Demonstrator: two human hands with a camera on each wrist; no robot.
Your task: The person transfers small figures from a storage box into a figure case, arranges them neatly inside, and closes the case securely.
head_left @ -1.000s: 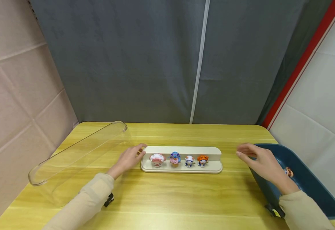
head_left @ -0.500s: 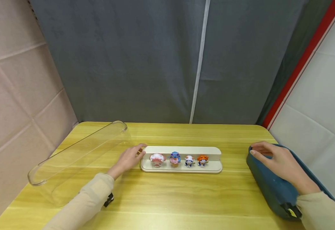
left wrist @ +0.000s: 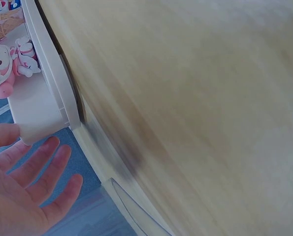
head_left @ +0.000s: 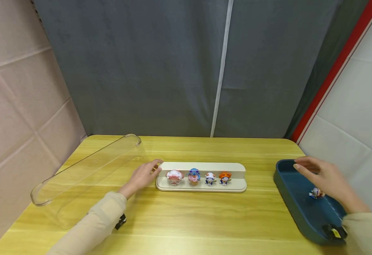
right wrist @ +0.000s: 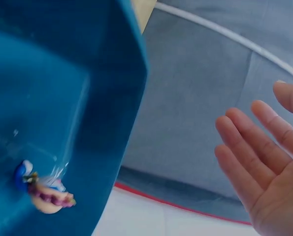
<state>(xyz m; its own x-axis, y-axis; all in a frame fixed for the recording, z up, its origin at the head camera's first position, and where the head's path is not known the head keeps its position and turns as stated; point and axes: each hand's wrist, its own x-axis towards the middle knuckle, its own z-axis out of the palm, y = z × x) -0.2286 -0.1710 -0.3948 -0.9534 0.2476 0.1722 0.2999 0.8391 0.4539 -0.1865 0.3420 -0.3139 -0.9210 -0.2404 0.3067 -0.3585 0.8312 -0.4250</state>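
Note:
A cream display base (head_left: 201, 187) lies mid-table with a row of small figurines on it: a pink-and-white one (head_left: 174, 177), a blue one (head_left: 194, 176), a white-hatted one (head_left: 210, 179) and an orange-topped one (head_left: 225, 178). At the base's left end is my left hand (head_left: 142, 177); in the left wrist view its thumb touches the end and its other fingers are spread loosely. My right hand (head_left: 327, 180) hovers over the dark blue bin (head_left: 284, 198), fingers relaxed, holding nothing. Inside the bin lies a small multicoloured figurine (head_left: 316, 193), also seen in the right wrist view (right wrist: 45, 191).
On the left of the wooden table (head_left: 205, 219) lies a clear plastic cover (head_left: 90, 173), slanting beside my left forearm. A grey curtain (head_left: 147, 71) hangs behind the table, with pale sheets (head_left: 358, 106) at the sides.
My right hand has moved right, from the bin's left edge to above its inside. The bin tilted up and now sits flat again, its figurine showing farther left. My left hand has stayed put.

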